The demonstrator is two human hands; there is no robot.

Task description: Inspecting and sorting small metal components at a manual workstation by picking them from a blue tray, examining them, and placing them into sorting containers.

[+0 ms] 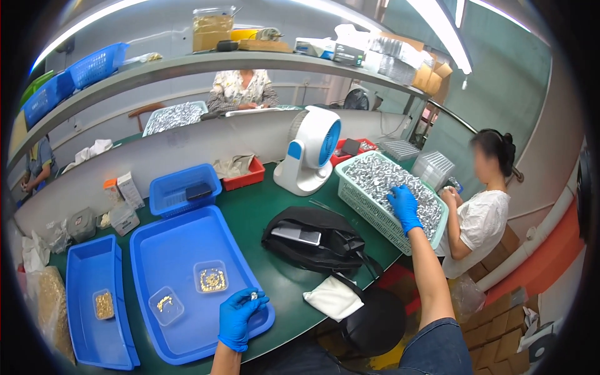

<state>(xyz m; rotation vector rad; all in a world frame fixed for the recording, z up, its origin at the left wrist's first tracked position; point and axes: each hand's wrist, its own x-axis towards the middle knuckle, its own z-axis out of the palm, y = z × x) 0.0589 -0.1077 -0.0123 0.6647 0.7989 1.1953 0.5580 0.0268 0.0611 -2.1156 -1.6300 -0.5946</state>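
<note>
My left hand [240, 317], in a blue glove, is closed in a pinch over the near right corner of the large blue tray [187, 256]. A small silver metal part [254, 296] shows at its fingertips. My right hand [404, 207], also gloved in blue, reaches into a pale green basket [369, 201] heaped with small silver metal parts [381, 175]. Its fingers look apart and touch the heap; their tips are partly hidden. On the large tray are two clear plastic tubs of small gold-coloured pieces, a fuller tub [212, 279] and a sparser, tilted tub [165, 305].
A narrow blue tray [94, 275] with another small tub stands at the left. Between tray and basket lie a black bag [312, 240] and white cloth [333, 298]. A white fan [306, 156] stands behind. Someone in white [478, 212] works right of the basket; a shelf [250, 62] spans overhead.
</note>
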